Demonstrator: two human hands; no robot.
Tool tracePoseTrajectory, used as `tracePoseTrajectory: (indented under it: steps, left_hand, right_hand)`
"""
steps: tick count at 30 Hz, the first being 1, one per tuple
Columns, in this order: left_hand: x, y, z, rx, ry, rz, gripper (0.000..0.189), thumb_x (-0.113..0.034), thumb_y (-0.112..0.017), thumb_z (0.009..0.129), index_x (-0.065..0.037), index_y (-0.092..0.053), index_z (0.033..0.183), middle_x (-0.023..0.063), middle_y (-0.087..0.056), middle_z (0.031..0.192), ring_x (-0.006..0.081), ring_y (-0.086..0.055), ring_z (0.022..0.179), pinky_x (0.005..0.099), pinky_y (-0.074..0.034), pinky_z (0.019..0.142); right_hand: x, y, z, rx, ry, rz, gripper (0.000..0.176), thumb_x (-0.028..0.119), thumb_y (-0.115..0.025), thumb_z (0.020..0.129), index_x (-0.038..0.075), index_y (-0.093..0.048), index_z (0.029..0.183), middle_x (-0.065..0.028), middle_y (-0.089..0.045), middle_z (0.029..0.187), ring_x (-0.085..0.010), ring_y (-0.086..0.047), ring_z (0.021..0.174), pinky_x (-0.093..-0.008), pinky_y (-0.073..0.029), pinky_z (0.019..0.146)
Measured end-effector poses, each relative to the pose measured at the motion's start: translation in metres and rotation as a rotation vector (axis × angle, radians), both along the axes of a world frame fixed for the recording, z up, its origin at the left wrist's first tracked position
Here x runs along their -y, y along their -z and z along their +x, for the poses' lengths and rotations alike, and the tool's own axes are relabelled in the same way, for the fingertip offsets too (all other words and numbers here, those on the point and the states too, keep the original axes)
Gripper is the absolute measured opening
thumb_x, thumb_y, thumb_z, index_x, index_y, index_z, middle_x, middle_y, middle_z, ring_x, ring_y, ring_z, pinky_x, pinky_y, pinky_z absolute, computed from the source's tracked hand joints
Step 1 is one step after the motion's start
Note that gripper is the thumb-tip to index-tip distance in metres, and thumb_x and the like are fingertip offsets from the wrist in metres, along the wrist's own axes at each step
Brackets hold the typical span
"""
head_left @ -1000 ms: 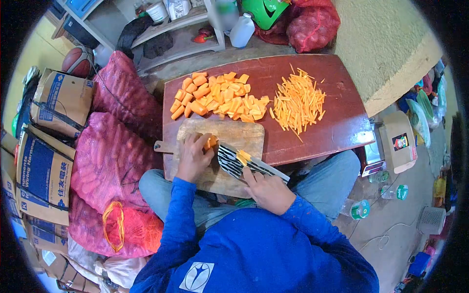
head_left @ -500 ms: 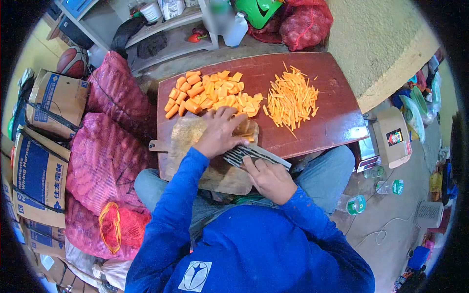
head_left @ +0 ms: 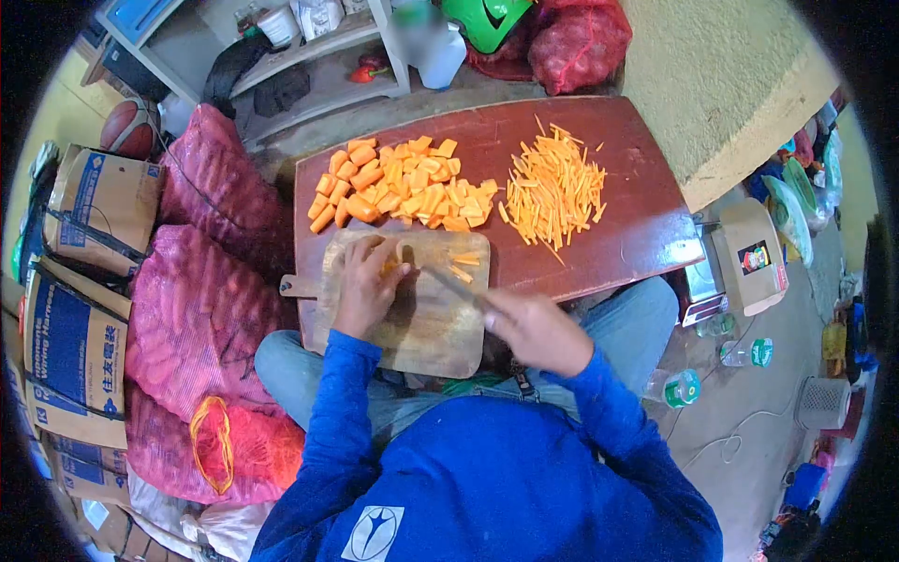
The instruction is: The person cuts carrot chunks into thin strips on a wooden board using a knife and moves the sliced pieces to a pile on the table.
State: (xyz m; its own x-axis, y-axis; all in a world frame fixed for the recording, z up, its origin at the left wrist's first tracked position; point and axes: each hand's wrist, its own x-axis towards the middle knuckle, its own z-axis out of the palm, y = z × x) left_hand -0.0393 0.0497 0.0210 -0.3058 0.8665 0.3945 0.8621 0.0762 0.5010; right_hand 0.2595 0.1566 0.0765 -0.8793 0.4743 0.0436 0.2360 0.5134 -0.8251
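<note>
My left hand (head_left: 372,276) is closed on a small orange carrot piece (head_left: 388,267) on the wooden cutting board (head_left: 431,328). My right hand (head_left: 536,328), blurred, grips a knife (head_left: 451,284) whose blade points left across the board, its tip near my left fingers. Thin carrot sticks (head_left: 464,259) lie on the board just above the blade. Behind the board, chunks and slices of carrot (head_left: 403,183) are heaped on the red table (head_left: 627,225). To their right is a pile of carrot sticks (head_left: 554,192).
Large mesh sacks (head_left: 201,318) and cardboard boxes (head_left: 75,347) stand at the left. A shelf (head_left: 318,51) and a red sack (head_left: 581,47) are beyond the table. At the right are an open box (head_left: 754,262), plastic bottles (head_left: 676,387) and a cable.
My left hand has moved left and now pinches a carrot piece. The knife, seen broadside before, has turned edge-down, and my right hand has shifted right. Carrot sticks on the board are uncovered.
</note>
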Motion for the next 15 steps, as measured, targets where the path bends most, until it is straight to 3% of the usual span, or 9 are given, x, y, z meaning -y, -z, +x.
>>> tracePoseTrajectory:
  steps: [2, 4, 8, 13, 15]
  left_hand:
    - [0.011, -0.008, 0.008, -0.051, -0.021, -0.036, 0.046, -0.017, -0.087, 0.086, -0.002, -0.074, 0.128, 0.0190, -0.067, 0.131, 0.0390, -0.061, 0.123, 0.0486, -0.051, 0.104]
    - [0.016, -0.006, 0.011, -0.034, -0.056, -0.023, 0.049, -0.020, -0.089, 0.084, -0.003, -0.074, 0.128, 0.0185, -0.067, 0.129, 0.0394, -0.061, 0.121, 0.0489, -0.049, 0.105]
    - [0.018, -0.009, 0.018, -0.027, -0.073, -0.041, 0.050, -0.022, -0.090, 0.082, -0.004, -0.074, 0.127, 0.0178, -0.066, 0.129, 0.0395, -0.060, 0.120, 0.0491, -0.047, 0.106]
    - [0.017, -0.002, 0.016, -0.031, -0.078, -0.052, 0.049, -0.021, -0.089, 0.083, -0.006, -0.074, 0.126, 0.0167, -0.065, 0.130, 0.0393, -0.058, 0.121, 0.0501, -0.047, 0.104]
    - [0.017, 0.002, 0.015, -0.041, -0.075, -0.042, 0.048, -0.022, -0.089, 0.083, -0.006, -0.075, 0.126, 0.0159, -0.065, 0.130, 0.0390, -0.058, 0.122, 0.0503, -0.046, 0.104]
  right_hand:
    - [-0.022, 0.002, 0.005, -0.107, 0.085, -0.043, 0.027, 0.019, -0.064, 0.105, -0.002, -0.068, 0.122, -0.0295, -0.071, 0.093, -0.0504, -0.073, 0.089, -0.0551, -0.057, 0.076]
    - [-0.046, -0.009, 0.019, 0.032, 0.181, -0.001, 0.029, 0.021, -0.064, 0.106, -0.002, -0.071, 0.122, -0.0298, -0.071, 0.092, -0.0478, -0.074, 0.088, -0.0504, -0.057, 0.074]
    - [-0.063, -0.015, 0.034, 0.000, 0.462, 0.137, 0.029, 0.018, -0.066, 0.104, -0.001, -0.072, 0.126, -0.0314, -0.069, 0.090, -0.0484, -0.073, 0.085, -0.0494, -0.055, 0.072]
    - [-0.052, -0.013, 0.033, -0.027, 0.412, 0.138, 0.028, 0.016, -0.066, 0.104, -0.001, -0.071, 0.126, -0.0328, -0.068, 0.090, -0.0473, -0.074, 0.086, -0.0487, -0.055, 0.072]
    - [-0.043, -0.010, 0.028, -0.030, 0.401, 0.020, 0.028, 0.016, -0.066, 0.105, -0.002, -0.071, 0.126, -0.0324, -0.067, 0.089, -0.0454, -0.075, 0.084, -0.0475, -0.056, 0.072]
